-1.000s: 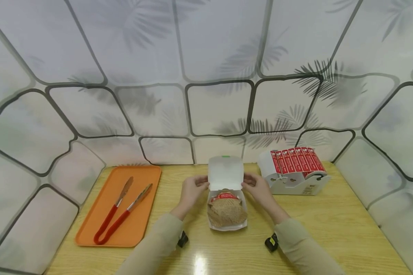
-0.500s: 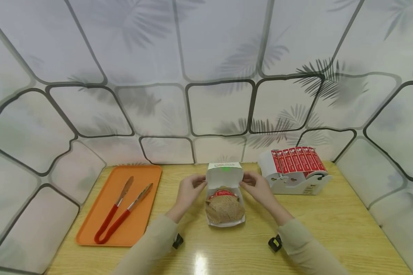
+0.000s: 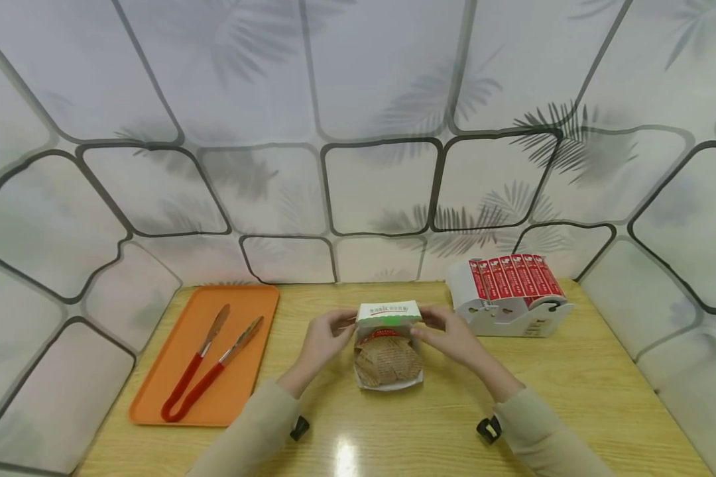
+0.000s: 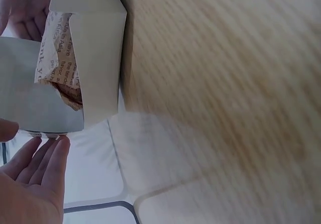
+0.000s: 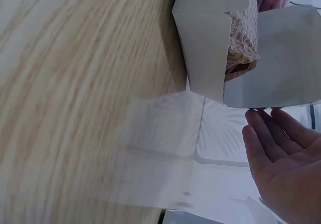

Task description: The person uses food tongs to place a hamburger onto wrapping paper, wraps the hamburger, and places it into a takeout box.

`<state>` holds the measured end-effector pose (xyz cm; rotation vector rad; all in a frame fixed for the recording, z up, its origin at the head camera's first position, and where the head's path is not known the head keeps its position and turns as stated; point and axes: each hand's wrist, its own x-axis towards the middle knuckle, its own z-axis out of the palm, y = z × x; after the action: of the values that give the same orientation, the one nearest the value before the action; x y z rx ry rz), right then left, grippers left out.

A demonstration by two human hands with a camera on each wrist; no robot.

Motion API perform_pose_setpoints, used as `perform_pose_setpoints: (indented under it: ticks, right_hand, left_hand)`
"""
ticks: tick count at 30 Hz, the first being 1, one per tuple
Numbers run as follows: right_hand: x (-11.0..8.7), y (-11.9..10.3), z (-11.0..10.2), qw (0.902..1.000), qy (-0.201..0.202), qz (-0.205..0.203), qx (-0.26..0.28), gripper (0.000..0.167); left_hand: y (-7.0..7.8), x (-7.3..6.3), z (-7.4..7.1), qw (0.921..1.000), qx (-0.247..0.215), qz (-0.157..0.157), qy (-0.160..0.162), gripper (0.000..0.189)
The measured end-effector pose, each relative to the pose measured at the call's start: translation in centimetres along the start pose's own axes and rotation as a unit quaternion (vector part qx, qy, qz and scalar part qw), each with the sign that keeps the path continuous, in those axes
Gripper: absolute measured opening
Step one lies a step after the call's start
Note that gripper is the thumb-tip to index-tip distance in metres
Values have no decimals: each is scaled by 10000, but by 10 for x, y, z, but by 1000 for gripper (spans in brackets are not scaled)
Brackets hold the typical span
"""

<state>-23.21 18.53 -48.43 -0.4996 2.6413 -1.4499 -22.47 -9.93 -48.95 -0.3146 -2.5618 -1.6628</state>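
Observation:
A white burger box (image 3: 419, 383) stands on the table with its lid (image 3: 388, 309) tipped forward, partly over a burger wrapped in brown printed paper (image 3: 388, 362). At the lid's left edge, my left hand (image 3: 323, 339) holds it, fingers behind and thumb in front. My right hand (image 3: 451, 338) holds the right edge the same way, its thumb near the front corner. In the left wrist view the fingers (image 4: 54, 166) lie along the lid's outside. In the right wrist view the fingertips (image 5: 253, 114) touch its outer face, and the thumb is hidden.
To the left, an orange tray (image 3: 238, 404) carries red-handled metal tongs (image 3: 181, 391). At the back right stands a white holder (image 3: 483, 326) with several red-and-white label rolls (image 3: 516, 278). A patterned curtain (image 3: 376, 185) closes off the back of the wooden table (image 3: 591, 391).
The lid has swung from upright forward over the wrapped burger, with both hands at its edges. Its printed outer face now shows. The box has shifted slightly back.

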Motion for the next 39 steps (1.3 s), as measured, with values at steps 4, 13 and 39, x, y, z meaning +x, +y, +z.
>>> perform_pose_setpoints:
  ticks: [4,13,39]
  right_hand:
    - [-8,-1,-1,9994,-163,-286,-91,62]
    - [-24,1,4,9977,-142,-631,-203,48]
    - [-56,9,23,9727,106,-1183,-1993,99]
  left_hand:
    - [-1,-8,-1,9999,-100,61,-74,31]
    - [0,-27,-3,9986,-395,231,-254,32]
    - [-4,-61,4,9866,1159,754,-862,80]
